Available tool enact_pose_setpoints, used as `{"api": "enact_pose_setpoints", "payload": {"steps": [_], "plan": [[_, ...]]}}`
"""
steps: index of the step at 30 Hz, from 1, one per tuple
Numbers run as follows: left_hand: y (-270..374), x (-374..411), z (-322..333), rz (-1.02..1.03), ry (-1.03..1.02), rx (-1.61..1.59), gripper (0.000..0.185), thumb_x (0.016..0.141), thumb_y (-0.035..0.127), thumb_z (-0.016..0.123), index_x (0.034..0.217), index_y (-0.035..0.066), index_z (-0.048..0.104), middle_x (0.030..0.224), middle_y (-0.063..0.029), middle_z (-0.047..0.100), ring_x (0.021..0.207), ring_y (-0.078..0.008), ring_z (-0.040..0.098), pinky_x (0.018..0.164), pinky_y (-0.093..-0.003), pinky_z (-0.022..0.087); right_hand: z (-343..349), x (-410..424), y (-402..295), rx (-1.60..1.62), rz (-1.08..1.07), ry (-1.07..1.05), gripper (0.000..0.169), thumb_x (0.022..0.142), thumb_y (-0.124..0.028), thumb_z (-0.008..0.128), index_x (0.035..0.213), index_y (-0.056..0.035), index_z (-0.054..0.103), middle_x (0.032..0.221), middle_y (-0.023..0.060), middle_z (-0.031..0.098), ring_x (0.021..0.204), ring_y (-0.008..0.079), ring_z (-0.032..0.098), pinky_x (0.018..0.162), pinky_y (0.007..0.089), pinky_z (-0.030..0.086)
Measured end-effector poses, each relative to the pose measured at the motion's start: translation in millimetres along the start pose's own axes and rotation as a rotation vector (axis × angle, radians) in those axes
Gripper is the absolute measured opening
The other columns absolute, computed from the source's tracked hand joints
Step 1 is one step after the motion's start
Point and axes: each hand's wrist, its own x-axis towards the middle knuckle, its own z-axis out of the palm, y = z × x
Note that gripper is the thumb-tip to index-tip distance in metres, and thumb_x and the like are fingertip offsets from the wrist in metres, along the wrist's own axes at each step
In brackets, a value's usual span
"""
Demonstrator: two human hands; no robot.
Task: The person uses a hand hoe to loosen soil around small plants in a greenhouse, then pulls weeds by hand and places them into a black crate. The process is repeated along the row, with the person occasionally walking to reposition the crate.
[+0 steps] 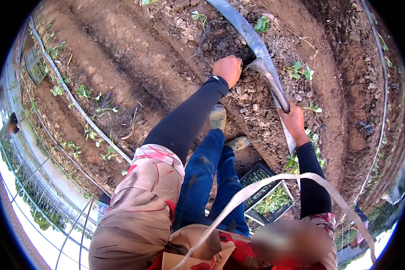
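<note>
My right hand (pixel 293 118) grips the handle of a short hand hoe (pixel 271 81), whose metal head lies over dark soil beside a flat grey irrigation hose (pixel 260 47). Left of the hoe head, my left hand (pixel 228 70) is closed in a fist low over the bed; whether something is inside it cannot be seen. Small leafy seedlings (pixel 298 71) stand in the soil to the right of the hose, with another plant (pixel 262 24) farther up the bed.
By my legs sit a crate of leafy seedlings (pixel 271 202) and a dark tray (pixel 256 175). More hoses (pixel 77 104) and planted rows run on both sides. A green crate (pixel 35 65) lies at far left. Other people (pixel 11 124) are at the edges. A pale strap (pixel 256 187) crosses the foreground.
</note>
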Motion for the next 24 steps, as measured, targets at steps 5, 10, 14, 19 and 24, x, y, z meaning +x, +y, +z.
{"api": "enact_pose_setpoints", "payload": {"steps": [5, 10, 14, 19, 24], "plan": [[-8, -4, -1, 0.002, 0.012, 0.022, 0.014, 0.080, 0.018, 0.060, 0.089, 0.014, 0.069, 0.089, -0.0093, 0.062, 0.082, -0.0308, 0.061, 0.072, -0.0422, 0.049, -4, -28, -18, 0.144, -0.038, 0.021, 0.031, 0.076, -0.018, 0.070, 0.098, 0.0022, 0.062, 0.073, 0.0206, 0.064, 0.062, 0.0294, 0.065, 0.062, 0.0370, 0.051], [-2, -3, 2, 0.021, 0.049, -0.005, 0.013, 0.080, 0.017, 0.058, 0.088, 0.012, 0.067, 0.085, -0.0084, 0.061, 0.080, -0.0309, 0.061, 0.071, -0.0416, 0.050, 17, -48, -4, 0.133, 0.049, 0.062, 0.032, 0.075, -0.020, 0.070, 0.099, 0.0010, 0.063, 0.072, 0.0209, 0.064, 0.066, 0.0323, 0.065, 0.064, 0.0377, 0.051], [10, -3, -6, 0.015, 0.037, 0.003, 0.019, 0.079, 0.020, 0.062, 0.096, 0.013, 0.065, 0.089, -0.0095, 0.064, 0.081, -0.0300, 0.062, 0.073, -0.0386, 0.050, 34, -47, 5, 0.202, 0.157, 0.070, 0.037, 0.074, -0.024, 0.070, 0.101, 0.0002, 0.063, 0.074, 0.0221, 0.064, 0.071, 0.0346, 0.065, 0.067, 0.0382, 0.050], [3, -31, -32, 0.051, 0.103, 0.137, 0.026, 0.076, 0.021, 0.068, 0.099, 0.010, 0.065, 0.092, -0.0102, 0.062, 0.087, -0.0278, 0.060, 0.075, -0.0379, 0.049, 40, -119, -3, 0.357, 0.172, 0.176, 0.021, 0.075, -0.017, 0.070, 0.085, -0.0006, 0.062, 0.067, 0.0204, 0.061, 0.062, 0.0288, 0.065, 0.057, 0.0372, 0.049], [33, -75, -34, 0.168, 0.301, 0.077, 0.022, 0.075, 0.013, 0.068, 0.095, 0.007, 0.063, 0.097, -0.0105, 0.061, 0.092, -0.0273, 0.058, 0.078, -0.0382, 0.047, 69, -227, 26, 0.466, 0.319, 0.130, 0.020, 0.074, -0.017, 0.071, 0.079, -0.0024, 0.058, 0.064, 0.0194, 0.058, 0.062, 0.0348, 0.062, 0.056, 0.0394, 0.047]]}}
